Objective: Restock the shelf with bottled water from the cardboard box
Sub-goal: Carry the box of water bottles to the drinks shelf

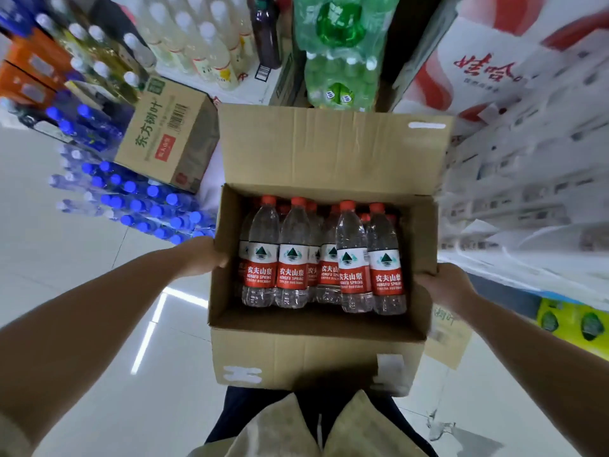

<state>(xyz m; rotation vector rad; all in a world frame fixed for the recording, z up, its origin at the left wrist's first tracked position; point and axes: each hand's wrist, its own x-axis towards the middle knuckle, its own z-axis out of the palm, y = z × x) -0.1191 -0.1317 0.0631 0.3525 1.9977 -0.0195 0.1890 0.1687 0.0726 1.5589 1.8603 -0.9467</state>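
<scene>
Person carrying the open cardboard box (pixel 420 239) above a pale tiled floor (pixel 66 225); all positions are given relative to the box.

Nearest the carrier, the box's near flap (pixel 313 357) hangs down, with white tape remnants at its two lower corners. At the left wall, the left hand (pixel 206 258) grips the box, with fingertips curled round the wall's edge. At the right wall, the right hand (pixel 449 286) lies against the outside; its fingers are hidden behind the cardboard, so their grip cannot be told.

Inside the box are the water bottles (pixel 291 255): clear, red-capped, red-and-white labelled, packed together against the far wall with caps pointing away from the carrier. A bare strip of cardboard lies between them and the near wall. Whether they stand or lie cannot be told.

At the far side, the far flap (pixel 329 150) stands open, raised.

Beyond the box to the left sit wrapped packs of blue-capped bottles (pixel 141 199) with a smaller carton (pixel 164 133) resting on them. Farther back are pale white-capped bottles (pixel 204 37). Directly beyond the far flap rise stacked green bottle packs (pixel 339 44). To the right stand white-and-red cartons (pixel 494 61).
</scene>
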